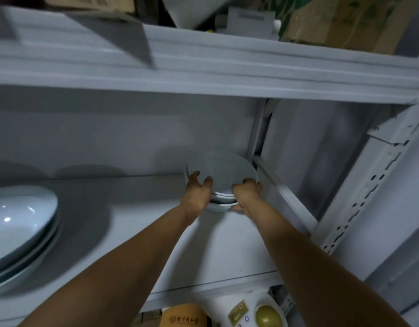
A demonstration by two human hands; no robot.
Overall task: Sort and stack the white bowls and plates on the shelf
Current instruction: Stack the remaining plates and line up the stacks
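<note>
I hold a small stack of bowls (pixel 223 199) near the back right corner of the shelf (pixel 137 234), close to the right rail and the back wall; I count about three, though blur hides the rims. My left hand (pixel 197 192) and right hand (pixel 247 192) clasp its two sides. Bare shelf lies open to the left, up to three big plates (pixel 19 227) stacked at the left edge.

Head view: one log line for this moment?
left hand: on bowl stack | right hand: on bowl stack | place: shelf rear right
</note>
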